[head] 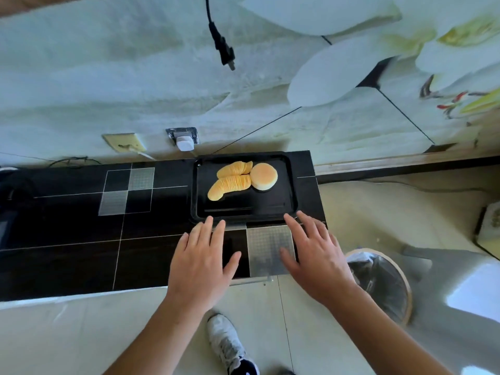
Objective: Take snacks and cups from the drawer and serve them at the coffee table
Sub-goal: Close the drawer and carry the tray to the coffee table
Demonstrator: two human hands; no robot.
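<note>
A black rectangular tray (292, 196) lies on the right end of a dark cabinet top (81, 234). On the tray sit two rows of stacked yellow chips (230, 180) and a round bun (263, 175) beside them. My left hand (201, 258) hovers over the cabinet top with straight, spread fingers, its fingertips at the tray's near edge. My right hand (315, 255) is likewise flat and spread, fingertips near the tray's near right corner. Neither hand holds anything. No cups or drawer front can be seen.
A black plug on a cable (224, 50) hangs before the flowered wall. A white charger (185, 143) sits in a wall socket. A lined waste bin (384, 282) stands on the floor at right, beside a pale seat (460, 293). My shoe (227, 345) is below.
</note>
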